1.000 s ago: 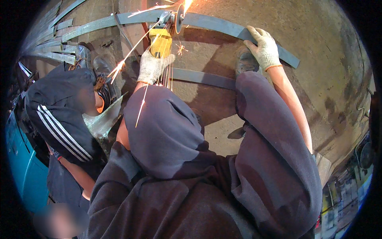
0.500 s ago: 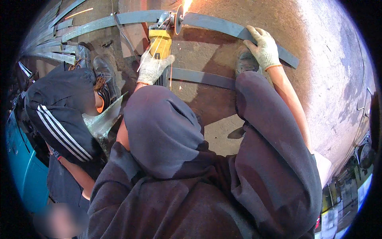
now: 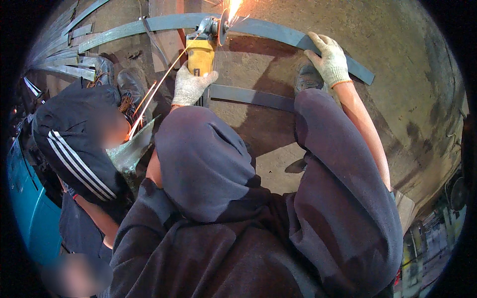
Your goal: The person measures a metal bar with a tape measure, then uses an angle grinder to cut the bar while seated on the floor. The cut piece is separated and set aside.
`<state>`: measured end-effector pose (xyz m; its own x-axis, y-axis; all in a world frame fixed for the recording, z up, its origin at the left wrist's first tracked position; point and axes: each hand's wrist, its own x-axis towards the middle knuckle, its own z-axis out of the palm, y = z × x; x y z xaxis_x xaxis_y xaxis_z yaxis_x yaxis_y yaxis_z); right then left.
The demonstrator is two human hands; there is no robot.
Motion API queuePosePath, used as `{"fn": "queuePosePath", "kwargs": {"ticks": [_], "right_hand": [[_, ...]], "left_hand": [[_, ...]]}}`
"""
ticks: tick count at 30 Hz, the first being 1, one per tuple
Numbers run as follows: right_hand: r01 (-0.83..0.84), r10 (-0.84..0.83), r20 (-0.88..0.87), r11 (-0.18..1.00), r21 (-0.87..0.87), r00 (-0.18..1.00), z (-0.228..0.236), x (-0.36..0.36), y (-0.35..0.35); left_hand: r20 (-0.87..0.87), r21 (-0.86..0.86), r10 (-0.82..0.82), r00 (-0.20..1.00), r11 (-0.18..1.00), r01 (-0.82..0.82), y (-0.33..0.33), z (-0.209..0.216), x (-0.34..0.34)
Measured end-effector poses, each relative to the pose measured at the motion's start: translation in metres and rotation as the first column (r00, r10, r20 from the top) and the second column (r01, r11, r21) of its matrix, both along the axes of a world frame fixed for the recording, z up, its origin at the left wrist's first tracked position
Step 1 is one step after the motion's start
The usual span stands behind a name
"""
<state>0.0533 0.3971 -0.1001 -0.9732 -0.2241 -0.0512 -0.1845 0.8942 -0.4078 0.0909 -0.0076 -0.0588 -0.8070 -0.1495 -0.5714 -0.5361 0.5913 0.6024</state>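
Observation:
My left hand (image 3: 190,87), in a pale knit glove, is wrapped round the yellow body of an angle grinder (image 3: 201,55). The grinder's disc (image 3: 223,27) is upright against a long flat steel bar (image 3: 276,35), and bright sparks (image 3: 233,9) fly off at the contact. Farther right on the same bar, my right hand (image 3: 329,58), gloved alike, grips it with fingers and thumb across its width. Behind my left hand, the grinder's rear end is mostly hidden. A shorter flat bar (image 3: 251,96) lies on the floor nearer to me.
At the left crouches another person in dark trousers (image 3: 79,134) with white stripes, boots (image 3: 131,84) close to the grinder. More steel strips (image 3: 59,62) are piled at the far left. A teal cabinet-like object (image 3: 35,218) stands behind that person. My boot (image 3: 308,78) is beside the bar.
Both hands keep their places, with the grinder and bar almost unmoved. The spark streaks have shifted, some now crossing toward the other person, and the glare on the floor at right has dimmed.

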Motion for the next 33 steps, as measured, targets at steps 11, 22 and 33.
{"fn": "queuePosePath", "kwargs": {"ticks": [11, 22, 33], "right_hand": [[-0.004, 0.004, 0.001, 1.000, 0.012, 1.000, 0.001, 0.002, 0.002], [0.002, -0.002, 0.008, 1.000, -0.004, 1.000, -0.001, 0.002, 0.003], [0.005, -0.004, 0.022, 1.000, -0.008, 1.000, 0.003, 0.001, 0.001]], "left_hand": [[0.030, 0.068, 0.018, 0.999, 0.997, -0.020, 0.008, 0.013, -0.001], [-0.023, 0.030, -0.078, 0.997, 0.996, 0.078, -0.001, -0.007, -0.001], [0.003, -0.007, 0.022, 1.000, 1.000, -0.022, 0.005, 0.001, -0.010]]}}
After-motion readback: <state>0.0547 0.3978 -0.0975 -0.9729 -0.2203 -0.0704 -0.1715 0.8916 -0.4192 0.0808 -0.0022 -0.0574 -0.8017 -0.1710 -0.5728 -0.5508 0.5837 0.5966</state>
